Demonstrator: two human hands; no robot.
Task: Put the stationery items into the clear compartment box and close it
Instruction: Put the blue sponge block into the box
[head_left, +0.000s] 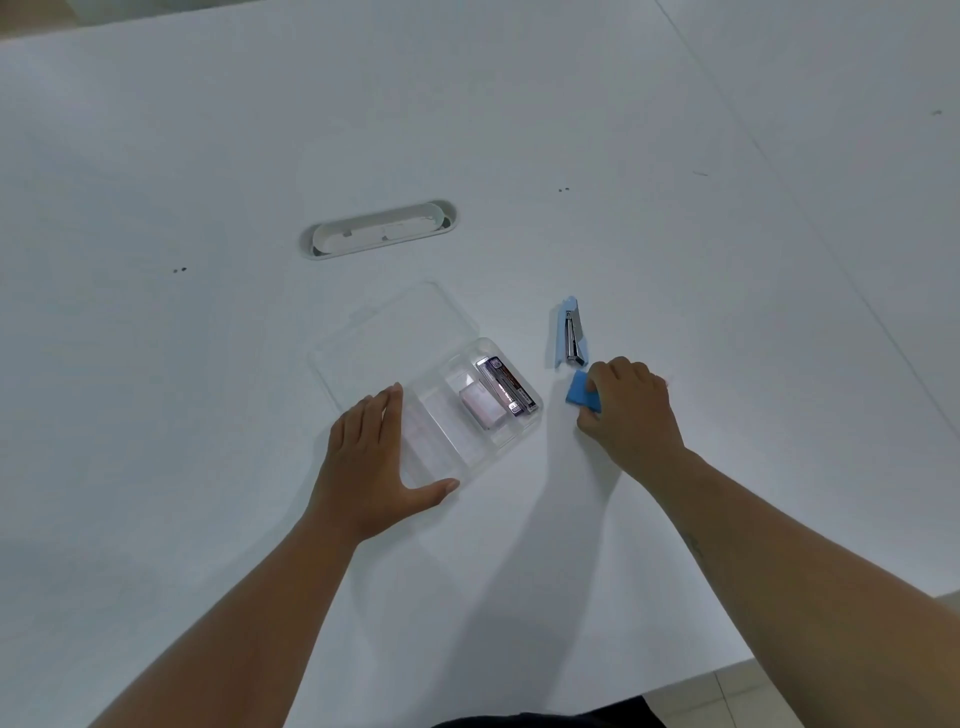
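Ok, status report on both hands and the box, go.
Left hand flat, bracing clear compartment box, lid open. Right hand gripping blue block on table. Blue stapler still outside. Nothing in the way.

The left hand (371, 460) lies flat, palm down, fingers together pointing toward one o'clock and the thumb spread out toward three o'clock, its bare forearm running back toward seven o'clock. The right hand (631, 410) is curled, knuckles up, fingers (618, 371) bent down and pinched with the thumb at its ten o'clock side, its bare forearm stretching back toward four o'clock.
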